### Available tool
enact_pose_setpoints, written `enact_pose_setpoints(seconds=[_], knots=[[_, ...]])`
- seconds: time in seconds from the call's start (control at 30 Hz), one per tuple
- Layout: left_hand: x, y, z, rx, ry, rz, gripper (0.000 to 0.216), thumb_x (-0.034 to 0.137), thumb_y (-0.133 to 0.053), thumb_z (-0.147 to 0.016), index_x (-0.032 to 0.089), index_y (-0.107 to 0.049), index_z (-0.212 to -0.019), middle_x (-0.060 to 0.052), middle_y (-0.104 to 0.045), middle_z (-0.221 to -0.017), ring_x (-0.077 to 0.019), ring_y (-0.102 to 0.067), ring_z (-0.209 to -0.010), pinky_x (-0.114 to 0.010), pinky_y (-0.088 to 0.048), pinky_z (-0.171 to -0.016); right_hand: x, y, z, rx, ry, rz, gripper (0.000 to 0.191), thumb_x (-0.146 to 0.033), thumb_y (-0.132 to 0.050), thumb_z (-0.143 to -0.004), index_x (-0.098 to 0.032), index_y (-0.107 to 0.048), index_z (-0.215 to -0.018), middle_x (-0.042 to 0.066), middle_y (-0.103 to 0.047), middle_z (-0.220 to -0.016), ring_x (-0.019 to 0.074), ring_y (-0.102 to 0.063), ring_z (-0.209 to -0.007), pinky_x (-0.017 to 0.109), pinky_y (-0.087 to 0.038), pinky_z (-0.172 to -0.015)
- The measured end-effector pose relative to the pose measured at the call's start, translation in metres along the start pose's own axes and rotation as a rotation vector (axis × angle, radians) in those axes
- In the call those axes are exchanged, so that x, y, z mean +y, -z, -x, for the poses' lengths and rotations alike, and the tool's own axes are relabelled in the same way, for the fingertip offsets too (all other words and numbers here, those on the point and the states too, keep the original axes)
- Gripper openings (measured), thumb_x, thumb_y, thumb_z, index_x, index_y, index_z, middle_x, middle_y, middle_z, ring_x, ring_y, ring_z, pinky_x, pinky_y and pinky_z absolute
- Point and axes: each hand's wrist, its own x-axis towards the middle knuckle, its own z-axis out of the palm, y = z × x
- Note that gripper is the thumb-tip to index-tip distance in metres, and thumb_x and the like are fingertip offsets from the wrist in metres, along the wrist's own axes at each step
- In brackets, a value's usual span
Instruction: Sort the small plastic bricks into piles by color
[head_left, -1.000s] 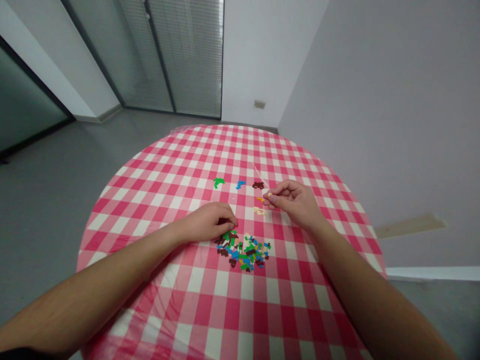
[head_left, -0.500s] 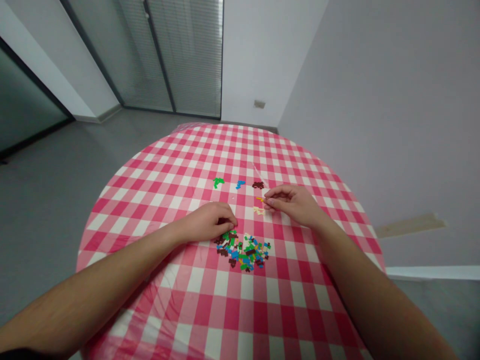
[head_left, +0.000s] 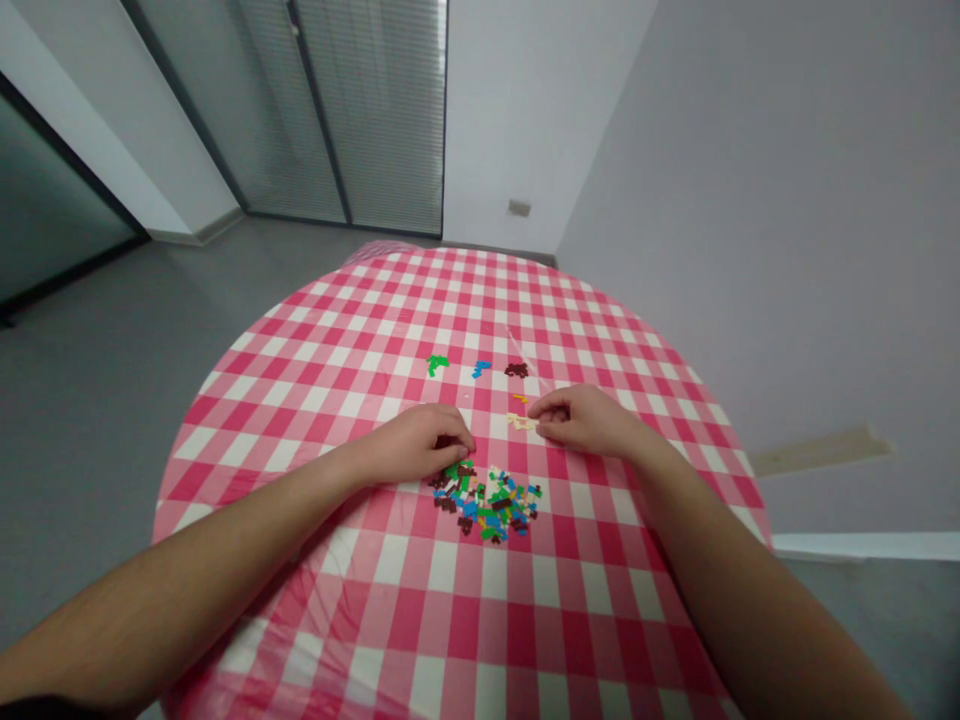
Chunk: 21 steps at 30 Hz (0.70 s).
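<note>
My left hand [head_left: 420, 443] rests on the cloth with curled fingers, thumb and fingertips close together at the upper left of a mixed pile of small toy building bricks [head_left: 491, 508]. Anything in that pinch is too small to make out. My right hand [head_left: 589, 420] is beside several cream bricks [head_left: 519, 421], its thumb and fingertips around a cream piece at the right end of that group. Just above lie a few yellow-orange bricks [head_left: 519, 398]. Farther back are small groups of green bricks [head_left: 436, 364], blue bricks [head_left: 480, 369] and dark brown bricks [head_left: 516, 370].
A red-and-white checked cloth [head_left: 480, 610] covers the round table, wrinkled at the lower left. One tiny pale piece [head_left: 466, 396] lies between my hands. A grey wall [head_left: 810, 250] runs along the right, and glass panels [head_left: 367, 120] stand behind the table.
My right hand has moved slightly toward me, from the yellow-orange bricks to the cream bricks. The cream group now reaches farther right, to my fingertips. My left hand has stayed put.
</note>
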Motion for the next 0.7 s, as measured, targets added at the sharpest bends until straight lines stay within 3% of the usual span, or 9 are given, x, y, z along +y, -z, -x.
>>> enact_pose_setpoints(seconds=[0.3, 0.7], knots=[[-0.0003, -0.0002, 0.0003, 0.002, 0.002, 0.000, 0.017, 0.014, -0.053, -0.087, 0.018, -0.070, -0.089, -0.005, -0.069, -0.087, -0.0160, -0.063, -0.081, -0.029, -0.049, -0.075, 0.0064, 0.0006, -0.0013, 0.024, 0.082, 0.058, 0.019, -0.017, -0.062, -0.073, -0.022, -0.076, -0.084, 0.003, -0.076, -0.079, 0.0177, -0.068, -0.067, 0.028, -0.049, -0.059], [-0.0018, -0.0011, 0.0007, -0.002, -0.005, -0.002, 0.017, 0.015, -0.053, -0.088, 0.018, -0.069, -0.089, -0.004, -0.069, -0.087, -0.0154, -0.062, -0.082, -0.028, -0.048, -0.076, 0.0048, -0.0008, -0.0016, 0.026, 0.055, 0.038, 0.016, -0.024, -0.065, -0.076, -0.020, -0.074, -0.088, 0.004, -0.075, -0.080, 0.0169, -0.066, -0.066, 0.027, -0.048, -0.058]])
